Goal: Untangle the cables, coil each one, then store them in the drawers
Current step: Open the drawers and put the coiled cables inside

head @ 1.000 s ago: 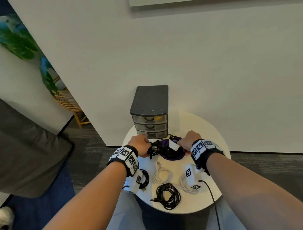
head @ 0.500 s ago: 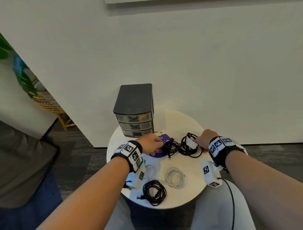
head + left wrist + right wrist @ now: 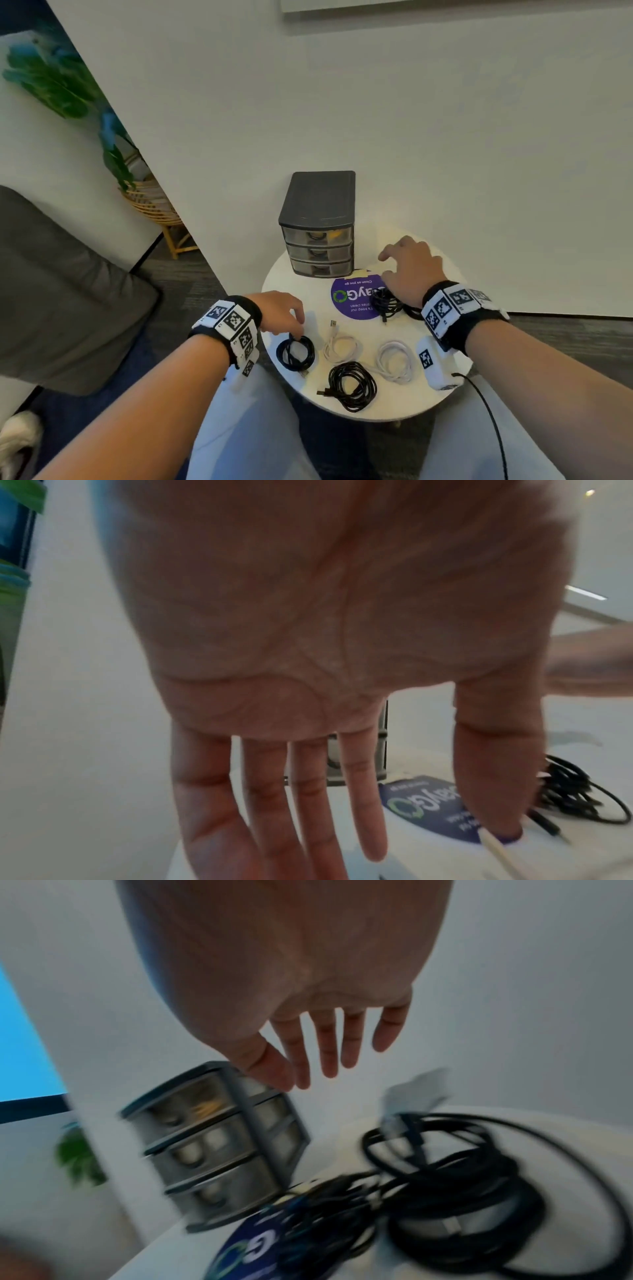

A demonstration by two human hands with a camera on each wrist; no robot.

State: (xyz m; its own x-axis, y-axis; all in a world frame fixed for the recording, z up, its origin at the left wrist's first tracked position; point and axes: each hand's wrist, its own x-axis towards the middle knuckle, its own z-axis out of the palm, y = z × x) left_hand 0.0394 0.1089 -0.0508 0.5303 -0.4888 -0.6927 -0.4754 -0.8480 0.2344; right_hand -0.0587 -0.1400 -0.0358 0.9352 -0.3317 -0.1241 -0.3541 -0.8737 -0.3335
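We see our left hand low over the left edge of the round white worktop, its fingers straight and spread with nothing in them; from the head view the fingertips sit just above, or perhaps touching, a small dark coiled cable (we cannot tell which). Our right hand hovers over the back of the worktop to the right of the grey drawer unit, fingers loosely extended and holding nothing. Just below that wrist lies a tangled black cable bundle, partly on a round purple sticker. Nearer to us lie two white coiled cables side by side and apart, and a larger black coiled cable in front of them. All three drawers of the unit are closed (the top one shows something yellow inside)
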